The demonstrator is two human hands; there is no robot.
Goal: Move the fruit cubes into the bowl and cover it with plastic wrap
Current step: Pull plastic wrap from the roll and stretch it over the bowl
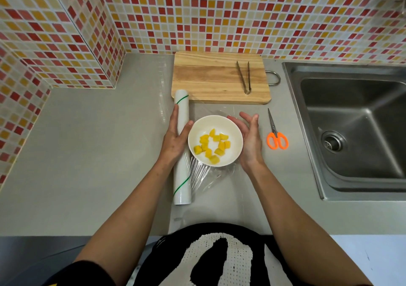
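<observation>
White bowl (215, 141): stands on the grey counter (87, 145), near-centre, on a sheet of clear plastic wrap (211, 178) pulled out to the right from its roll. Contents: yellow fruit cubes (212, 146), about a dozen, loosely scattered over the bottom.

Plastic wrap roll (182, 147): white with thin green stripes, lying near-to-far just left of the bowl; the film is crinkled at the bowl's near side.

Left hand (176, 135): laid on the roll, fingers straight and pointing far, thumb reaching toward the bowl's left rim; pressing, not curled round it.

Right hand (250, 138): at the bowl's right side, palm turned toward it, fingers relaxed and slightly bent, grasping nothing; whether it touches the rim cannot be told.

Wooden cutting board (211, 77): far of the bowl, against the tiled wall, bare of fruit. Metal tongs (244, 77) lie on its right part.

Scissors (276, 134): orange handles nearest, blades pointing far, on the counter right of the right hand.

Steel sink (351, 127): far right, set into the counter.
</observation>
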